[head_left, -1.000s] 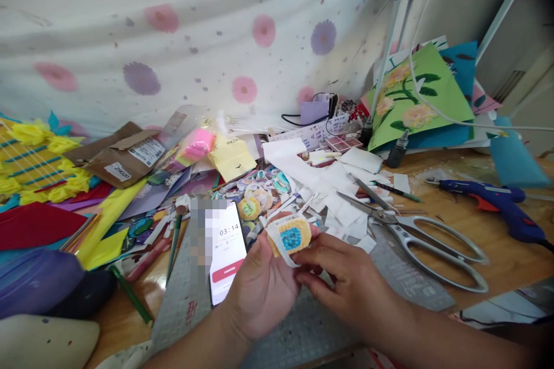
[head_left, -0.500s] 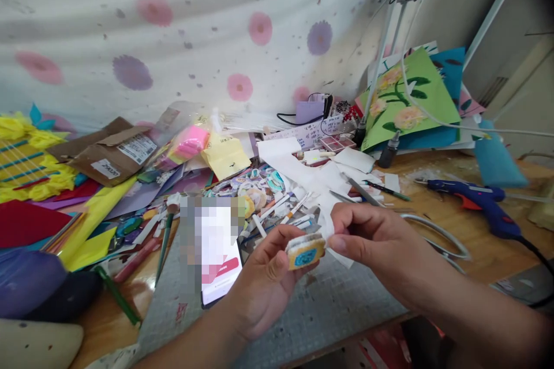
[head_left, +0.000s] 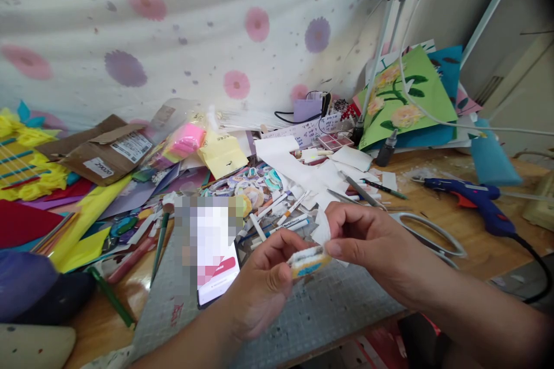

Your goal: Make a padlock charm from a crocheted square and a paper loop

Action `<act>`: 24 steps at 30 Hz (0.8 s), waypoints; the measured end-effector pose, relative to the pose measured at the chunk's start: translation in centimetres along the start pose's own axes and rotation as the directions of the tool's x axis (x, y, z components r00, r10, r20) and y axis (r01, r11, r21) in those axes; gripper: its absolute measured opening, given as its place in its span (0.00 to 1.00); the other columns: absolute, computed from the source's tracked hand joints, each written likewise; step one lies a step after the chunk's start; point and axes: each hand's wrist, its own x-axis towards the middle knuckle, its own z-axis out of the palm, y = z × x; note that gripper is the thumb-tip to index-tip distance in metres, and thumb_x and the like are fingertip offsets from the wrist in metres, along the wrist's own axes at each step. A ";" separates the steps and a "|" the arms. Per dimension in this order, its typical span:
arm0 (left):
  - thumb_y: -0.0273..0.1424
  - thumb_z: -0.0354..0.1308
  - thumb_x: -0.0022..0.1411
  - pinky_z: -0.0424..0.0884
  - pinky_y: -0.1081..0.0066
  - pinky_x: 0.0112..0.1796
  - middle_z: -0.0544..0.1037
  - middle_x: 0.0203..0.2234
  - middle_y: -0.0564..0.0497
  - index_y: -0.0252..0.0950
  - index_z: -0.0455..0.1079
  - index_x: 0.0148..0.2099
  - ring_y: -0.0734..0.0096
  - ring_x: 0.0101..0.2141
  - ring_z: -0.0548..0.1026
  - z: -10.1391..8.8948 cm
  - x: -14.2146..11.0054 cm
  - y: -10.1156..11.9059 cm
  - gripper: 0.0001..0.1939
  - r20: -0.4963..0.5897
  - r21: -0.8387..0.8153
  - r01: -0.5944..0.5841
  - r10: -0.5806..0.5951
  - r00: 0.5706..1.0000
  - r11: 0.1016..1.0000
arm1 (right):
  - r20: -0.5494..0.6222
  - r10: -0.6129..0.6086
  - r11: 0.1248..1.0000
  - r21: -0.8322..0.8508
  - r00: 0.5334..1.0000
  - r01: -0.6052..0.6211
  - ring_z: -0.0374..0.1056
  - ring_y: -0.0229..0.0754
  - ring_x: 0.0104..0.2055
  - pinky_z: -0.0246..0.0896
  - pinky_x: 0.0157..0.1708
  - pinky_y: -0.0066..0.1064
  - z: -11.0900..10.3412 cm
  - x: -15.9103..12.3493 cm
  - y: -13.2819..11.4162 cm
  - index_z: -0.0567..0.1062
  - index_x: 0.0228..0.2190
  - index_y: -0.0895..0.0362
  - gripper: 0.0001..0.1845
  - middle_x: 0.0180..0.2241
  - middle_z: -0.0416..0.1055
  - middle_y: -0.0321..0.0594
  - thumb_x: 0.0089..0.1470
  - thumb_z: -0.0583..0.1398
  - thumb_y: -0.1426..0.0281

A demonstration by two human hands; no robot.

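Observation:
My left hand (head_left: 266,285) is closed on a small flat piece (head_left: 309,268) with a yellow and blue face and a thick white and grey layered edge. That edge is now tipped upward, so the face shows only as a narrow band. At its right end my right hand (head_left: 367,245) pinches a thin white strip (head_left: 321,229), which looks like paper or tape and stands up above the fingertips. Whether the strip is stuck to the piece is hidden by the fingers. Both hands are above a grey cutting mat (head_left: 337,311).
A lit phone (head_left: 216,294) lies left of my hands. Scissors (head_left: 433,235) and a blue glue gun (head_left: 465,193) lie to the right. Behind are pens, paper scraps (head_left: 281,155) and small cut-outs. A cardboard box (head_left: 101,153) stands at back left.
My left hand has tilted the small piece, so its layered edge shows more and its face less. My right hand still pinches the white strip. The whole view has shifted slightly.

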 end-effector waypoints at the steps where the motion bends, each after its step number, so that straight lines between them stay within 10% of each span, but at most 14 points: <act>1: 0.38 0.69 0.47 0.62 0.70 0.42 0.76 0.33 0.50 0.35 0.71 0.38 0.67 0.38 0.71 0.0 0.0 0.0 0.18 0.009 0.001 0.001 -0.001 1.000 1.000 | -0.006 0.005 1.000 -0.005 1.000 -0.005 0.58 0.33 0.25 0.53 0.25 0.25 0.0 0.0 0.1 0.70 0.22 0.56 0.09 0.21 0.63 0.29 0.44 0.66 0.71; 15: 0.37 0.69 0.48 0.61 0.72 0.40 0.76 0.35 0.49 0.34 0.71 0.37 0.69 0.37 0.71 0.0 0.0 0.3 0.17 0.073 0.011 -0.005 0.004 0.997 1.000 | 0.030 0.063 0.997 0.049 0.998 -0.064 0.58 0.34 0.27 0.51 0.27 0.25 -0.4 -0.3 -0.5 0.73 0.25 0.57 0.11 0.24 0.67 0.31 0.41 0.69 0.66; 24: 0.39 0.70 0.45 0.60 0.70 0.40 0.77 0.37 0.47 0.34 0.71 0.35 0.64 0.39 0.72 -0.2 -0.1 0.4 0.19 0.097 0.074 0.040 -0.047 0.994 0.996 | 0.019 0.192 0.977 -0.100 0.981 -0.189 0.58 0.37 0.25 0.51 0.28 0.30 -1.5 -0.2 0.5 0.76 0.22 0.60 0.25 0.22 0.68 0.38 0.55 0.55 0.53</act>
